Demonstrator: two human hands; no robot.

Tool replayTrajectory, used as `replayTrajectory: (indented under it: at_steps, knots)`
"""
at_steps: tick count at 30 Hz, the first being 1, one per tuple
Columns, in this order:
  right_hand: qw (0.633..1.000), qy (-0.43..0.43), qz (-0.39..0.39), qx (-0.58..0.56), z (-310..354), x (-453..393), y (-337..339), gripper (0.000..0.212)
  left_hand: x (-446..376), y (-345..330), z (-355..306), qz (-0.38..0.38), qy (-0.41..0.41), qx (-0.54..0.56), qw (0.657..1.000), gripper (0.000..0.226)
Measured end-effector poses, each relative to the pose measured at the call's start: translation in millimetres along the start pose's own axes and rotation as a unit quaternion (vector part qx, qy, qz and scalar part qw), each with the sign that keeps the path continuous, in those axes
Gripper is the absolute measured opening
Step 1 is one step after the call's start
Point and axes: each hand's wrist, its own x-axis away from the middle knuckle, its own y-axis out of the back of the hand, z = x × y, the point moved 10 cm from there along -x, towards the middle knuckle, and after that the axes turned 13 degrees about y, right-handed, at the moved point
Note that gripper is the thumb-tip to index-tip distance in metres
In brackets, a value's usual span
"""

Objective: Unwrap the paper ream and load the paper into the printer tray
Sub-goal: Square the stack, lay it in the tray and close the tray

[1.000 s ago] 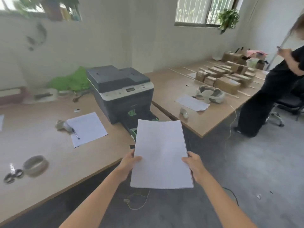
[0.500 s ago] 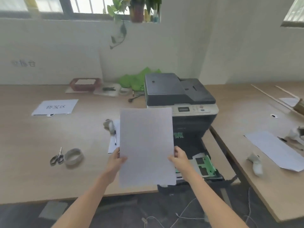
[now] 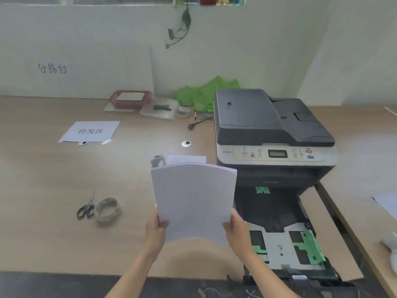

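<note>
Matt white paper stack (image 3: 193, 201) — wood-grain table (image 3: 43, 190) — matt plastic printer (image 3: 268, 125).

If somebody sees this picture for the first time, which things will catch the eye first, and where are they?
First, the white paper stack at centre, held upright and slightly bowed by the left hand and right hand, one at each lower corner. Next, the dark printer on the right, with its tray pulled out and holding no paper. On the left of the desk lie scissors beside a tape roll.

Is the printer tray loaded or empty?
Empty: the pulled-out tray shows bare floor and green guides; the paper stack is held beside it.
</note>
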Motion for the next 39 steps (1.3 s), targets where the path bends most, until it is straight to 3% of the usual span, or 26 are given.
replayTrajectory:
  at_steps: [6, 14, 22, 26, 31, 34, 37, 39]
  knots:
    - [0.999, -0.037, -0.010, -0.012, -34.8, 6.6, -10.5, 0.049, -15.2, -16.4, 40.0, 0.034, 0.058, -0.005, 0.998, 0.044]
    - [0.999, -0.019, -0.023, -0.012, -26.2, 4.6, -9.4, 0.045, -20.8, -12.2, 36.3, 0.034, 0.044, 0.029, 0.998, 0.036]
    - [0.990, 0.072, -0.060, -0.109, 68.5, -28.4, 37.4, 0.037, -25.6, -21.9, 40.8, 0.102, 0.074, 0.029, 0.992, 0.030]
    - [0.988, 0.149, -0.002, 0.028, 139.9, -53.2, 63.5, 0.027, -25.4, -19.1, 39.9, 0.079, 0.087, 0.035, 0.992, 0.030]
    - [0.929, 0.216, 0.137, 0.269, 175.3, -68.5, 45.5, 0.030, -30.1, -6.5, 19.7, 0.056, 0.073, 0.008, 0.996, 0.032]
    - [0.915, 0.211, 0.152, 0.308, 171.0, -71.5, 40.0, 0.034, -34.7, 10.5, -8.8, 0.047, 0.026, -0.041, 0.998, 0.036]
    - [0.935, 0.170, 0.142, 0.278, 156.9, -73.4, 43.4, 0.042, -36.9, 28.6, -40.0, 0.027, -0.025, -0.103, 0.994, 0.034]
    - [0.941, 0.140, 0.160, 0.263, 145.0, -73.4, 37.1, 0.035, -33.6, 33.4, -66.8, 0.021, -0.076, -0.159, 0.984, 0.044]
